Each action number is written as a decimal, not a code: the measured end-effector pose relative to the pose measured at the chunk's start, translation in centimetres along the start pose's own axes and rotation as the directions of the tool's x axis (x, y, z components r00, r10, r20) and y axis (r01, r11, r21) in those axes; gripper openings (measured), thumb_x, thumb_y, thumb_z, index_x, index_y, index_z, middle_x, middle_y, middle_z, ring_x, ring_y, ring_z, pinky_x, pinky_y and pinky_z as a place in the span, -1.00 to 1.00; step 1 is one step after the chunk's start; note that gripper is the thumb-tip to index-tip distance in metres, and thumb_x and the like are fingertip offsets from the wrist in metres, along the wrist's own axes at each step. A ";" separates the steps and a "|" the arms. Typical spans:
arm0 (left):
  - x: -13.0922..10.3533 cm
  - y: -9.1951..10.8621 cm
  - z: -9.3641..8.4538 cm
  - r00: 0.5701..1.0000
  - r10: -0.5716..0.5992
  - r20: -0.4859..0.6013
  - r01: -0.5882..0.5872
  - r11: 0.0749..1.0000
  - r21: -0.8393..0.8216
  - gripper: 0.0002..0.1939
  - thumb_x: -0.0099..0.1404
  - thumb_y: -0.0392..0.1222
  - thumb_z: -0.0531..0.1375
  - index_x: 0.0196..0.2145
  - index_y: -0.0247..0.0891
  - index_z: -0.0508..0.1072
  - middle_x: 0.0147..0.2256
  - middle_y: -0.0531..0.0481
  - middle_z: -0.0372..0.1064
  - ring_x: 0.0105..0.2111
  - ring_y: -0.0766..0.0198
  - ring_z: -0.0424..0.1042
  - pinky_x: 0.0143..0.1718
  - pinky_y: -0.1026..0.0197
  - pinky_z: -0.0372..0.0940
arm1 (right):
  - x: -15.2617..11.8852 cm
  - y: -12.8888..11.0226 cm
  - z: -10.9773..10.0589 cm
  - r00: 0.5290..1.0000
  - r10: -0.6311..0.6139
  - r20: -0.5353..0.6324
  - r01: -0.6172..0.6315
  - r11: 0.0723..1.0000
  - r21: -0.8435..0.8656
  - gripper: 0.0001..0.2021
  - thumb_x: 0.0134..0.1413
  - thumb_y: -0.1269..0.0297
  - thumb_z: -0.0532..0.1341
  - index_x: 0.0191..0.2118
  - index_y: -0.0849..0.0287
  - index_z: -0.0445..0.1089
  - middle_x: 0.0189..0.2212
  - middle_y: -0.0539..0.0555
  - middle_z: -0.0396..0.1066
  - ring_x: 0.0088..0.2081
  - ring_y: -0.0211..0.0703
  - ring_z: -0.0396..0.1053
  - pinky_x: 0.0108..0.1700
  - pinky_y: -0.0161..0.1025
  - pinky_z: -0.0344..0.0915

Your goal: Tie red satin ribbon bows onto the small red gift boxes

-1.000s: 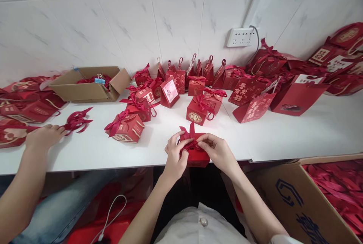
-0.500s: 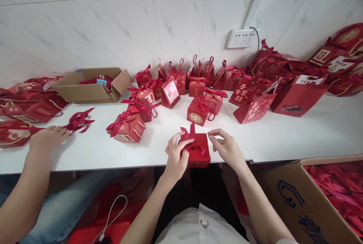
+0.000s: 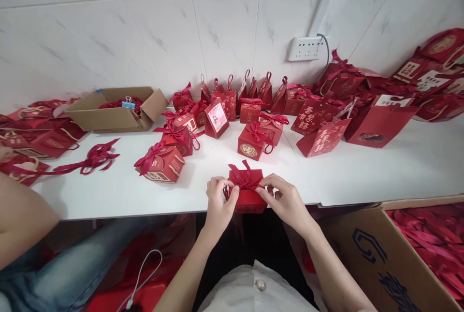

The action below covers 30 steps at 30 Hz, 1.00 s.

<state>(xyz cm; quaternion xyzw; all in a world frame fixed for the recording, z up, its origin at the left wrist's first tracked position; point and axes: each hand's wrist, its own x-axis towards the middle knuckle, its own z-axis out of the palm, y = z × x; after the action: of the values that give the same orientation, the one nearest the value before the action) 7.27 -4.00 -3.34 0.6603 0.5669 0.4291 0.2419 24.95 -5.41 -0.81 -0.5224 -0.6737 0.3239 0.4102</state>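
While the left hand [image 3: 219, 203] pinches one side of a dark red ribbon bow [image 3: 247, 181] between thumb and index finger, the right hand [image 3: 286, 203] pinches the opposite side, so the fingers of both hands are grasping ribbon. That bow lies on top of a small red box [image 3: 250, 204], which sits between the hands at the front edge of the white tabletop [image 3: 195, 196].

Near it, farther back, stands a bow-topped box with a round gold emblem [image 3: 248, 150]; to the left is another with gold cords [image 3: 163, 167]. Farther left, a loose bundle of ribbons [image 3: 94, 162] lies in front of an open cardboard box [image 3: 101, 122] with a blue clip [image 3: 128, 105] at its rim. At the far left edge, a co-worker's arm [image 3: 21, 220] shows. Tall, narrow red boxes with loops [image 3: 266, 94] line the tiled wall [image 3: 224, 22]. On the right, below tabletop level, a large carton [image 3: 348, 244] holds a heap of red strips [image 3: 431, 239].
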 end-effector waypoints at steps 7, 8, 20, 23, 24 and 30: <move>0.2 -0.1 -0.1 0.999 -0.049 0.019 0.050 0.997 -0.057 -0.87 0.22 -0.14 0.09 -0.45 -0.20 0.28 -0.37 0.02 0.23 -0.27 0.23 0.25 -0.16 0.14 0.18 | 1.0 0.3 0.2 0.981 0.188 0.047 -0.193 0.933 0.302 -0.64 0.09 0.00 0.11 -0.51 0.19 0.34 -0.43 0.05 0.30 -0.43 -0.25 0.26 -0.41 -0.29 0.23; 0.2 -0.2 -0.1 0.998 -0.053 0.022 0.054 0.997 -0.055 -0.87 0.22 -0.14 0.09 -0.46 -0.20 0.28 -0.37 0.03 0.23 -0.27 0.23 0.25 -0.16 0.14 0.18 | 1.0 0.3 0.0 0.976 0.210 0.061 -0.218 0.916 0.338 -0.64 0.07 -0.01 0.13 -0.50 0.20 0.35 -0.42 0.05 0.30 -0.45 -0.27 0.25 -0.46 -0.31 0.20; 0.3 0.0 -0.1 0.998 -0.059 0.016 0.060 0.997 -0.046 -0.86 0.20 -0.13 0.10 -0.48 -0.19 0.27 -0.39 0.03 0.24 -0.29 0.23 0.27 -0.18 0.14 0.20 | 1.1 0.5 0.1 0.956 0.217 0.195 -0.280 0.870 0.405 -0.79 -0.03 0.13 0.20 -0.42 0.20 0.32 -0.47 0.04 0.38 -0.45 -0.25 0.33 -0.44 -0.31 0.26; 0.3 0.0 -0.2 0.998 -0.055 0.017 0.055 0.997 -0.047 -0.86 0.20 -0.14 0.10 -0.48 -0.20 0.27 -0.40 0.03 0.25 -0.29 0.23 0.27 -0.19 0.14 0.20 | 1.4 0.8 0.4 0.963 0.211 0.168 -0.266 0.844 0.465 -0.79 -0.05 0.19 0.22 -0.38 0.16 0.20 -0.47 0.00 0.39 -0.52 -0.32 0.29 -0.51 -0.36 0.20; 0.3 0.0 -0.2 0.998 -0.054 0.016 0.055 0.997 -0.045 -0.86 0.20 -0.14 0.10 -0.48 -0.20 0.27 -0.40 0.03 0.25 -0.29 0.23 0.27 -0.19 0.14 0.20 | 1.4 0.8 0.3 0.964 0.213 0.158 -0.264 0.839 0.475 -0.78 -0.04 0.20 0.22 -0.35 0.14 0.16 -0.46 -0.02 0.38 -0.58 -0.37 0.23 -0.57 -0.39 0.14; 0.3 0.2 -0.1 0.998 -0.061 0.017 0.062 0.997 -0.045 -0.87 0.20 -0.14 0.09 -0.47 -0.20 0.28 -0.39 0.03 0.26 -0.30 0.23 0.28 -0.19 0.14 0.20 | 0.0 0.0 -1.0 0.998 -0.012 0.067 0.004 0.994 0.111 -0.86 0.12 0.20 0.13 -0.24 0.13 0.29 -0.11 0.14 0.28 -0.51 -0.37 0.22 -0.56 -0.36 0.21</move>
<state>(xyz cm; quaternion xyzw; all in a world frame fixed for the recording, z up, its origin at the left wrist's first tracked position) 7.23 -3.82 -3.07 0.6403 0.5750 0.4290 0.2745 25.85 -5.42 -0.39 -0.4848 -0.6703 0.3768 0.4168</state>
